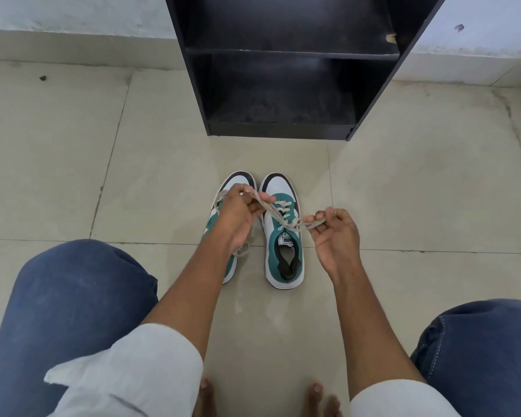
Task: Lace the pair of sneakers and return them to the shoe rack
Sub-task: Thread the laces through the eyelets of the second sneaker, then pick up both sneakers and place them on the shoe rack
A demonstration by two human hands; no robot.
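Left hand (238, 212) and right hand (334, 228) each pinched an end of the limp lace (278, 216), best gripped near its tips, above the right sneaker (283, 236).

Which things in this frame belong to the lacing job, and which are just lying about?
Job:
right sneaker, being laced
lace, pulled taut between left hand and right hand
left sneaker, partly hidden by the left hand
shoe rack

Lying about:
dark speck on the floor tiles
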